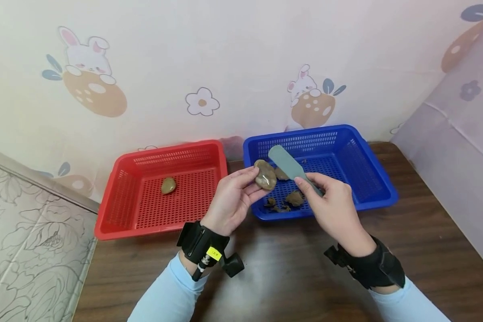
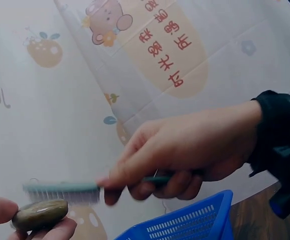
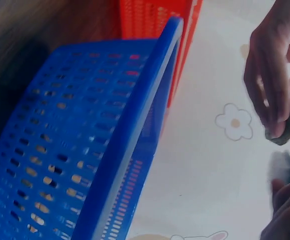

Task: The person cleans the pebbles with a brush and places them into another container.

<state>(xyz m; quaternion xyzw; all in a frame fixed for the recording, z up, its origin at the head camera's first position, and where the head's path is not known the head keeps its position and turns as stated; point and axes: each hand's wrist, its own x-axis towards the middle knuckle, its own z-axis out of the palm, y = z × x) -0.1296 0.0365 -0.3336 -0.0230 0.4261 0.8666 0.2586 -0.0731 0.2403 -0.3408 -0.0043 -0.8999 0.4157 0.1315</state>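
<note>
My left hand holds a smooth, shiny brown stone by its edges, over the front left of the blue basket. My right hand grips a green brush by its handle. In the left wrist view the bristles of the brush face down, close over the top of the stone. The brush head looks blurred there. Below the hands, a brown lump, another lump and several crumbs of brown dirt lie in the blue basket.
To the left stands a red basket with one shiny brown stone in it. Both baskets sit on a dark wooden table, close to a wall covering with printed rabbits and flowers.
</note>
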